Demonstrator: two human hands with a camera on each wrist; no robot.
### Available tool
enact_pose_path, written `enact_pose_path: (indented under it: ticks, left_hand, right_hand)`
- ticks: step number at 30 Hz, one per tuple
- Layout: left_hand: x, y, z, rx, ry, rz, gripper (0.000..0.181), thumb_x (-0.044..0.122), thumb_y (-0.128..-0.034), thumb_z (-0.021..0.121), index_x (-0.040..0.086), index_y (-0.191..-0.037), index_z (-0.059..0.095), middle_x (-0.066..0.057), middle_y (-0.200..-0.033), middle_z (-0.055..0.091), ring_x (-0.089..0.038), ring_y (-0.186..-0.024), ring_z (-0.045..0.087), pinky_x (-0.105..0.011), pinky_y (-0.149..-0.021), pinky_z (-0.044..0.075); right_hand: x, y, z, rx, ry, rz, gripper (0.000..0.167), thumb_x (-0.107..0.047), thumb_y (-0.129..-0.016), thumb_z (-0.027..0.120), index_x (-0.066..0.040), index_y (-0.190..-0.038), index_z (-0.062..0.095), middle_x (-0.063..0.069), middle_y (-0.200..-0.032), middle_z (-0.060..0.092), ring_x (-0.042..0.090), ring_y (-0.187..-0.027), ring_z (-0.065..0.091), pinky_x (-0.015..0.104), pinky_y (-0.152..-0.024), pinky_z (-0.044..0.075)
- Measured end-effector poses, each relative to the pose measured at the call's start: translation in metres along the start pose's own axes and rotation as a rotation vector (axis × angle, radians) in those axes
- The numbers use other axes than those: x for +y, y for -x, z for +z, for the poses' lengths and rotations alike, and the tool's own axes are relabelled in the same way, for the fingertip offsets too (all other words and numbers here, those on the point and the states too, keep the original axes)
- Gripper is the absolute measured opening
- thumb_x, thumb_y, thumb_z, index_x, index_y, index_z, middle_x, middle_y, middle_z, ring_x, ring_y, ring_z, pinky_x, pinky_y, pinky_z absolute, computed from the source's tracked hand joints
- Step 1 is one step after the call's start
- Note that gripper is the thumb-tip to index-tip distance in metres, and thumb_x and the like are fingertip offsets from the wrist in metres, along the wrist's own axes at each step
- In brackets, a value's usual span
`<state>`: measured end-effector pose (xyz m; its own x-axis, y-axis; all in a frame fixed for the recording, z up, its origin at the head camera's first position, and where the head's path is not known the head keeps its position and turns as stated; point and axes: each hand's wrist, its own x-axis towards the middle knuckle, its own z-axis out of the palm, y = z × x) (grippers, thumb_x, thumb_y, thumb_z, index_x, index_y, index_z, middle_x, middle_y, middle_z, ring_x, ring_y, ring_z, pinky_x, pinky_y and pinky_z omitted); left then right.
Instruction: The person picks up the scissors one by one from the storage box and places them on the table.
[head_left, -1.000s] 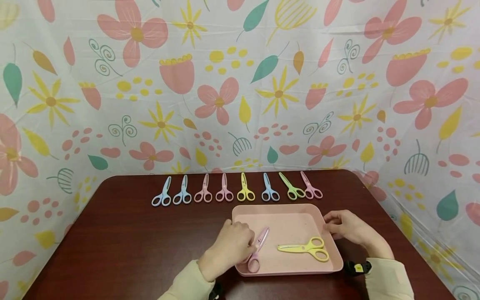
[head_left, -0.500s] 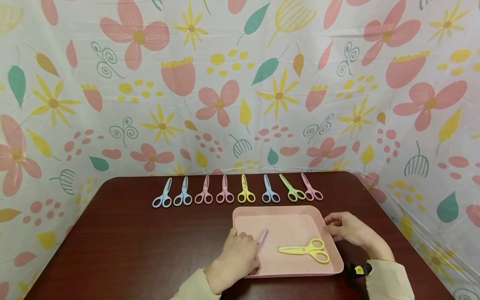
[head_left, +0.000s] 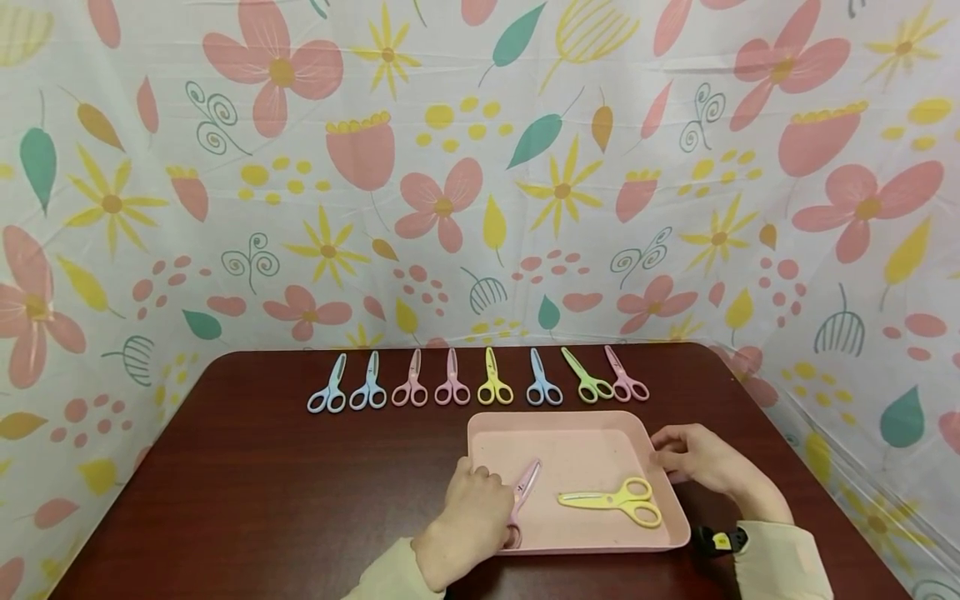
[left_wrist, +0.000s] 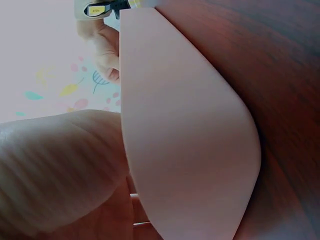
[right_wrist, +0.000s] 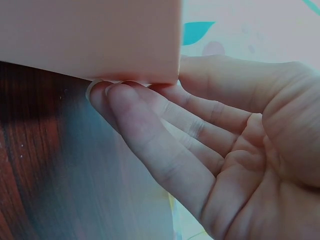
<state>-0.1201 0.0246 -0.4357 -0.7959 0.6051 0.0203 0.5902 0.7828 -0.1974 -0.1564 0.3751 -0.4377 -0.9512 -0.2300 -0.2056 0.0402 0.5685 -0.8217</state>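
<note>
A pink tray (head_left: 577,423) stands near the table's front edge. Inside it lie pink-purple scissors (head_left: 527,478) at the left and yellow scissors (head_left: 611,499) at the right. My left hand (head_left: 472,512) reaches over the tray's left wall, its fingers down by the pink-purple scissors' handles. That hand covers part of the handles, so any grip on them is hidden. In the left wrist view, the tray's wall also blocks those fingers. My right hand (head_left: 701,460) holds the tray's right side, thumb (right_wrist: 225,77) against the wall and fingertips under its bottom edge.
Behind the tray runs a row of several scissors, including blue scissors (head_left: 367,382), yellow scissors (head_left: 493,379) and green scissors (head_left: 588,377). They lie on the dark brown table (head_left: 300,483). A flowered curtain (head_left: 450,167) hangs along the table's back and sides.
My left hand came down over the pink-purple scissors and hid more of them, then shifted so that blade and handle show again. The right hand has stayed at the tray.
</note>
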Motion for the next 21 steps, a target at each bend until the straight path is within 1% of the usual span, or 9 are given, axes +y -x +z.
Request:
enact_pose_path:
  ticks: [6, 10, 13, 17, 21]
  left_hand:
    - [0.000, -0.001, 0.001, -0.006, 0.009, -0.005, 0.037, 0.057, -0.0707, 0.076, 0.020, -0.076, 0.070, 0.003, -0.068, 0.057, -0.013, -0.064, 0.047, -0.036, -0.070, 0.033]
    - [-0.002, -0.003, 0.003, 0.002, 0.056, -0.005, 0.038, 0.055, -0.0681, 0.077, 0.019, -0.072, 0.066, 0.002, -0.068, 0.055, -0.014, -0.064, 0.048, -0.036, -0.070, 0.033]
    - [-0.004, -0.005, 0.006, 0.019, 0.089, -0.010, 0.037, 0.051, -0.0656, 0.079, 0.018, -0.070, 0.063, 0.002, -0.067, 0.054, -0.015, -0.064, 0.048, -0.036, -0.070, 0.032]
    - [-0.006, -0.008, 0.011, 0.054, 0.107, -0.017, 0.033, 0.046, -0.0637, 0.078, 0.018, -0.066, 0.060, 0.001, -0.065, 0.053, -0.016, -0.062, 0.048, -0.037, -0.070, 0.032]
    - [-0.008, -0.009, 0.015, 0.084, 0.137, -0.015, 0.033, 0.043, -0.0623, 0.078, 0.019, -0.060, 0.055, 0.001, -0.063, 0.052, -0.017, -0.059, 0.048, -0.037, -0.069, 0.032]
  right_hand:
    - [0.001, 0.000, 0.000, 0.008, 0.006, 0.005, 0.025, -0.001, -0.091, 0.063, 0.014, -0.110, 0.058, 0.014, -0.089, 0.066, 0.028, -0.081, 0.068, 0.040, -0.068, 0.056]
    - [0.001, 0.000, 0.000, 0.012, 0.011, 0.005, 0.024, -0.001, -0.091, 0.063, 0.014, -0.110, 0.059, 0.014, -0.089, 0.066, 0.028, -0.081, 0.068, 0.040, -0.067, 0.056]
    - [0.001, 0.000, 0.000, 0.013, 0.009, 0.006, 0.024, -0.001, -0.091, 0.063, 0.014, -0.110, 0.059, 0.014, -0.090, 0.066, 0.028, -0.081, 0.068, 0.040, -0.068, 0.056]
    - [0.002, 0.000, 0.000, 0.012, 0.008, 0.007, 0.024, -0.001, -0.091, 0.062, 0.014, -0.110, 0.059, 0.014, -0.090, 0.066, 0.028, -0.081, 0.068, 0.041, -0.068, 0.056]
    - [0.002, -0.001, 0.000, 0.011, 0.002, 0.007, 0.024, 0.000, -0.091, 0.062, 0.014, -0.110, 0.059, 0.014, -0.089, 0.066, 0.028, -0.081, 0.068, 0.040, -0.068, 0.056]
